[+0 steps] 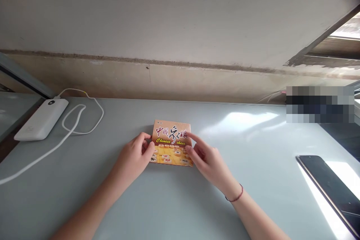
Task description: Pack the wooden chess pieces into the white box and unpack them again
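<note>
Grey-blue tabletop (174, 202), Chinese chess box (172, 150) mid-table, white power bank (42, 120) and cable (33, 163) left, dark phone (329, 187) right.

White power bank (42, 120) at the left of a grey surface (239, 146), white cable (28, 167) looping beside it, dark phone (330, 185) lying at right, pale wall (168, 15) behind.

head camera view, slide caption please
Left hand and right hand touch a Chinese chess box on a grey table, phone off to the right.

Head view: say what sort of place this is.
Probably a home or dorm desk against a wall, judging by the white power bank, the phone and the Chinese chess box.
</note>
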Action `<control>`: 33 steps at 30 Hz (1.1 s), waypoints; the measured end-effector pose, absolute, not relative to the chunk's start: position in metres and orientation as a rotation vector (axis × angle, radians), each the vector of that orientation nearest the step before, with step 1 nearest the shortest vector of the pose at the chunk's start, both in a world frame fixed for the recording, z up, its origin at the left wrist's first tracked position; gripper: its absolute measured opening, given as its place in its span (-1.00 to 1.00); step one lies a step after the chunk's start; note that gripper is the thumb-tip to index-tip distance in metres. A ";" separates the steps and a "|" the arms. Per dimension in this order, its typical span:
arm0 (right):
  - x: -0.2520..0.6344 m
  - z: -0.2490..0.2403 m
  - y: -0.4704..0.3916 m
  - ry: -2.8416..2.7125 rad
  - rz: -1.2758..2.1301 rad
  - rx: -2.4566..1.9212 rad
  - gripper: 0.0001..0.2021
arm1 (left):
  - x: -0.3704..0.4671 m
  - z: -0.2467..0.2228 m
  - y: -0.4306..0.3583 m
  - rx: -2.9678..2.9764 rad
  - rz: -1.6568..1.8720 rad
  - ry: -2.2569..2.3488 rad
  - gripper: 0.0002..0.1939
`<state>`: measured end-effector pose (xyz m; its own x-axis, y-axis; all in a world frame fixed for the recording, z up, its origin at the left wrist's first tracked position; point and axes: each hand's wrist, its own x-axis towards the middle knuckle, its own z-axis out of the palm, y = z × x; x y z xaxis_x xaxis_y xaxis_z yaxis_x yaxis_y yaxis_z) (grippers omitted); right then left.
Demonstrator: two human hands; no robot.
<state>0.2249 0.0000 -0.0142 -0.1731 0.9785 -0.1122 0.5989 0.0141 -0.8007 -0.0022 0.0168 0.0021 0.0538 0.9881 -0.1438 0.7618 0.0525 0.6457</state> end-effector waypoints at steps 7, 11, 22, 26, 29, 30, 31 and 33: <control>0.226 -0.022 -0.001 -2.138 0.683 -1.511 -0.55 | -0.006 -0.009 0.018 2.004 0.458 1.765 -0.70; 0.225 -0.030 0.009 -2.198 0.506 -1.534 -0.54 | -0.001 -0.026 0.021 2.255 0.564 1.837 -0.66; 0.232 -0.040 0.027 -1.662 0.838 -1.559 -0.51 | -0.004 -0.030 0.033 1.968 0.684 1.822 -0.66; 0.243 -0.035 0.052 -1.623 0.784 -1.660 -0.58 | -0.019 -0.022 0.057 2.068 0.610 1.851 -0.71; 0.243 -0.039 0.073 -1.886 0.448 -1.838 -0.70 | -0.023 -0.028 0.074 2.161 0.541 1.901 -0.70; 0.243 -0.041 0.077 -1.972 0.353 -1.885 -0.75 | -0.023 -0.032 0.078 2.203 0.513 1.907 -0.73; 0.242 -0.043 0.080 -2.040 0.279 -1.914 -0.78 | -0.023 -0.035 0.080 2.246 0.486 1.904 -0.75; 0.242 -0.047 0.082 -2.126 0.214 -1.914 -0.80 | -0.023 -0.039 0.080 2.321 0.444 1.885 -0.80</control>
<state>0.2416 0.0819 -0.0466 -0.0891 0.9907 0.1026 0.9505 0.1154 -0.2886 -0.0233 0.0804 -0.0392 0.1821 0.9716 0.1509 0.9369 -0.2180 0.2733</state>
